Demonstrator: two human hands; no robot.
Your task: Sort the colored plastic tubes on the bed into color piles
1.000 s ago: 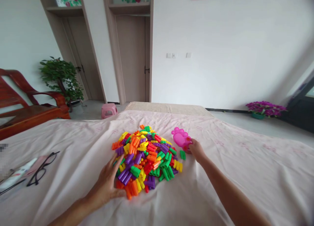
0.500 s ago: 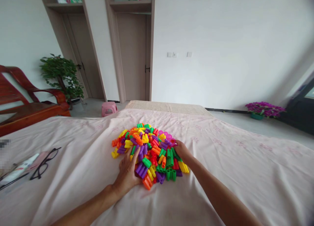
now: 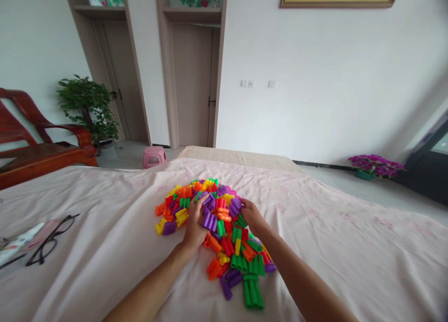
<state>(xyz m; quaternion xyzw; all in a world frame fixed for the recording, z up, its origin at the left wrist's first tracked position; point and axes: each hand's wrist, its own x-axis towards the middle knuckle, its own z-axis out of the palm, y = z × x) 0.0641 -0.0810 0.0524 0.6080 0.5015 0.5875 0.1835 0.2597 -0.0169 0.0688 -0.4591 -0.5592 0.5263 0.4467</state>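
Note:
A heap of colourful plastic pieces (image 3: 227,242), green, purple, orange, red and yellow, lies on the pale floral cloth (image 3: 122,247). My left hand (image 3: 196,221) is at the heap's left middle, its fingers curved around purple pieces (image 3: 210,219). On the right side my right hand (image 3: 252,215) has its fingers bent against purple and green pieces (image 3: 235,207); its fingertips are partly hidden. Behind the heap, part of a pink scalloped object (image 3: 231,191) shows. A green piece (image 3: 253,294) lies at the near edge, beside a purple one (image 3: 226,288).
Black-framed glasses (image 3: 51,242) and a white tube (image 3: 24,240) lie on the cloth at the left. Beyond the cloth are a pink stool (image 3: 154,157), a wooden chair (image 3: 45,149), a leafy plant (image 3: 86,107) and purple flowers (image 3: 376,165).
My left hand has moved up and right onto purple pieces. Several pieces have spread toward the near edge, and the heap is looser. The view has shifted slightly.

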